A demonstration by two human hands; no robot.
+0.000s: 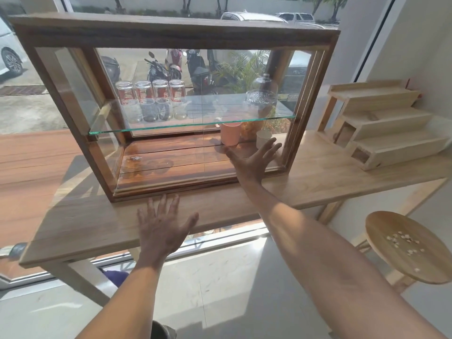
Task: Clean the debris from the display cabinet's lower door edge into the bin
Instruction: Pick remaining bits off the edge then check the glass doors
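A wooden display cabinet (176, 33) with glass panes stands on a long wooden counter (97, 223). Its lower door edge (195, 185) runs along the front bottom rail. My left hand (162, 231) lies flat on the counter just in front of that rail, fingers spread, holding nothing. My right hand (252, 161) is stretched out with fingers apart against the glass at the cabinet's lower right, holding nothing. Pale crumbs of debris (403, 242) lie scattered on a round wooden stool (391, 260) at the right. No bin is in view.
Inside the cabinet, several upturned glasses (151, 99) and a glass dome (261, 96) sit on a glass shelf, with a pink cup (230, 133) and a white cup (263, 139) below. A stepped wooden rack (381, 123) stands on the counter at the right.
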